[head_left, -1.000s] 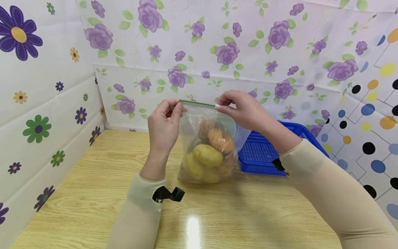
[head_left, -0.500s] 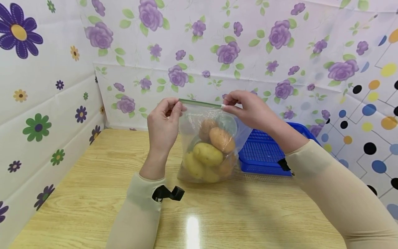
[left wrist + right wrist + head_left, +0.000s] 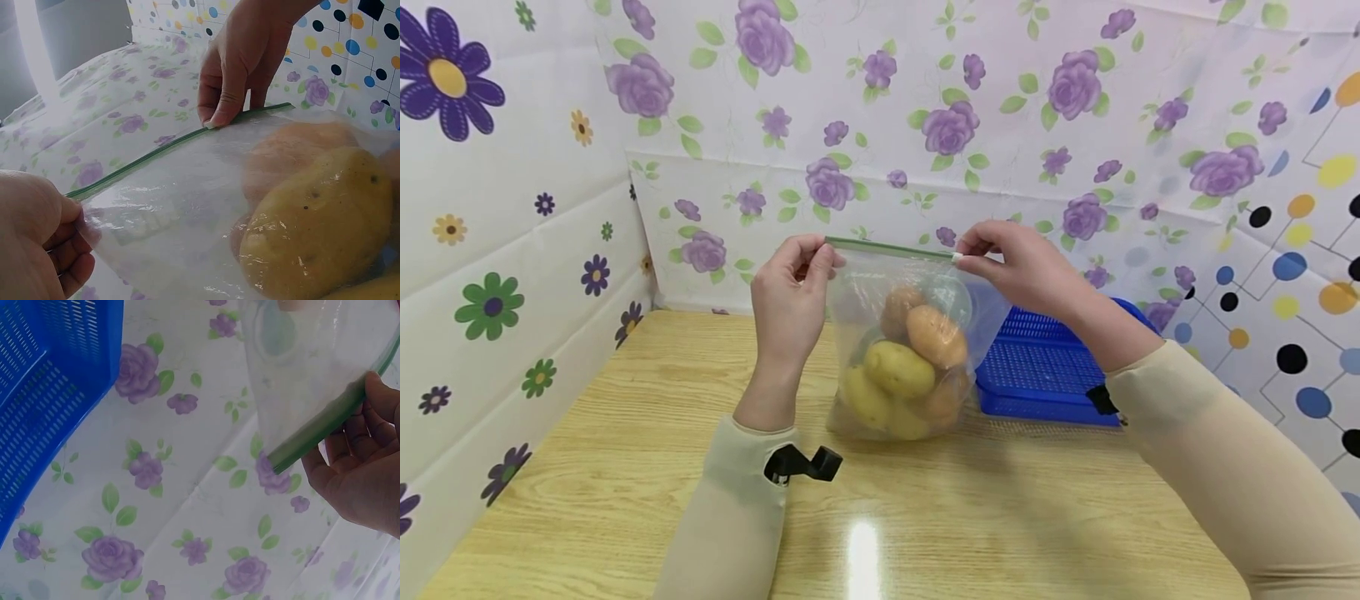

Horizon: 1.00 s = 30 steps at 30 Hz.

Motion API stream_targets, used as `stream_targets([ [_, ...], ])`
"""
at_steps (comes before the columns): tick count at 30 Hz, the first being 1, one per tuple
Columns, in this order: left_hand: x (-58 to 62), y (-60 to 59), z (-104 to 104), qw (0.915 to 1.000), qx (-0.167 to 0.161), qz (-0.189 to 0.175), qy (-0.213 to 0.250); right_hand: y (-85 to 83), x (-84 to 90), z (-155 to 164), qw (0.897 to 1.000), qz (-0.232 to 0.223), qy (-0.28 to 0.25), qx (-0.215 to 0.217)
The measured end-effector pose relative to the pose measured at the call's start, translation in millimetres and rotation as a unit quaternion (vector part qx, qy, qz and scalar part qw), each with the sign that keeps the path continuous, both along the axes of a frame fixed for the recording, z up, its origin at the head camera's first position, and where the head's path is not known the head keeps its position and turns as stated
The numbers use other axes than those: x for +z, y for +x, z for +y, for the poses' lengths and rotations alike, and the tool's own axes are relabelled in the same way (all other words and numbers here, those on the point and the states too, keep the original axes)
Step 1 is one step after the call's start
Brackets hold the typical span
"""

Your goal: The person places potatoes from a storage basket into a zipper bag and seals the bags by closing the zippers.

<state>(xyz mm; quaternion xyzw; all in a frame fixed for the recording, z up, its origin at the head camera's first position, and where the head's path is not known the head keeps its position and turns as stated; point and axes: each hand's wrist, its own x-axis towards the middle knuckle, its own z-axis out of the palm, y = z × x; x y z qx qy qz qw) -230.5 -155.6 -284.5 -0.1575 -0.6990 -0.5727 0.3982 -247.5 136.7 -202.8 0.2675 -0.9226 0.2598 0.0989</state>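
A clear zip bag (image 3: 887, 283) holding several potatoes (image 3: 898, 368) stands on the wooden table (image 3: 625, 433). Its green zip strip (image 3: 887, 248) runs along the top, stretched between both hands. My left hand (image 3: 790, 292) pinches the left end of the strip (image 3: 94, 184). My right hand (image 3: 1022, 267) pinches the strip near its right end, with the white slider at its fingertips (image 3: 958, 257). In the left wrist view the right hand's fingertips (image 3: 215, 115) press on the strip above a yellow potato (image 3: 312, 225). In the right wrist view the green strip (image 3: 325, 428) ends at my right hand (image 3: 359, 469).
A blue perforated plastic basket (image 3: 1045, 367) sits on the table right behind the bag, also seen in the right wrist view as a blue basket (image 3: 50, 381). Flower-patterned sheets wall the table at the left, back and right.
My right hand has slid to the right along the green strip, from its middle to near its right end. The left hand and the bag stayed in place.
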Motion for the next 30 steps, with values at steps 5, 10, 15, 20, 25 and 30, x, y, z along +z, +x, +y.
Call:
stream_targets([
  [5, -0.1, -0.7, -1, 1.0, -0.002, -0.006, 0.003, -0.3, 0.0, 9, 1.0, -0.011, -0.001, -0.006],
  [10, -0.8, -1.6, -2, 0.9999, -0.005, -0.008, 0.009, 1.2, 0.2, 19, 1.0, -0.015, -0.001, -0.011],
  [15, -1.1, -2.2, -3, 0.9998, -0.004, -0.012, 0.016, 1.4, 0.9, 29, 1.0, -0.008, 0.004, -0.022],
  [20, -1.3, -2.4, -4, 0.9998, -0.009, -0.01, 0.017, 0.5, -0.2, 38, 0.999, -0.01, 0.009, -0.033],
  [25, -1.4, -2.8, -5, 0.9997, -0.009, -0.008, 0.019, 2.6, -0.5, 48, 0.999, -0.015, 0.015, -0.041],
  [30, -1.3, -2.8, -6, 0.9997, -0.009, -0.009, 0.023, 4.3, -0.6, 58, 0.998, -0.014, 0.023, -0.05],
])
